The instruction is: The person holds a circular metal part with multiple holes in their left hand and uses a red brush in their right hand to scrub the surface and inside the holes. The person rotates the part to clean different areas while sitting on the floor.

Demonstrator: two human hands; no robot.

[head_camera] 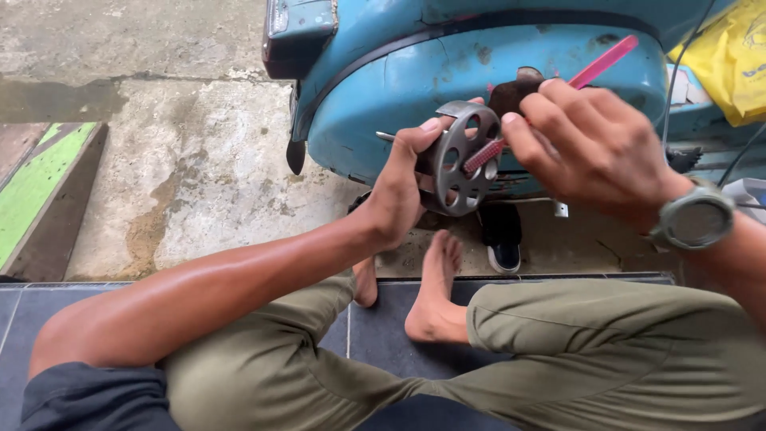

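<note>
My left hand (399,187) grips a round grey metal part (463,164) with several round holes, holding it up in front of a light blue scooter body (415,80). My right hand (586,148) holds a pink toothbrush (606,60) whose bristled head rests against the face of the metal part. A grey watch (694,219) sits on my right wrist. I sit on the ground with my legs in olive trousers folded and bare feet (435,287) under the hands.
The scooter's dark tail light (295,32) juts out at top centre. A black shoe (501,235) lies under the scooter. A yellow bag (730,56) is at top right. A green-painted board (40,183) lies at the left on stained concrete.
</note>
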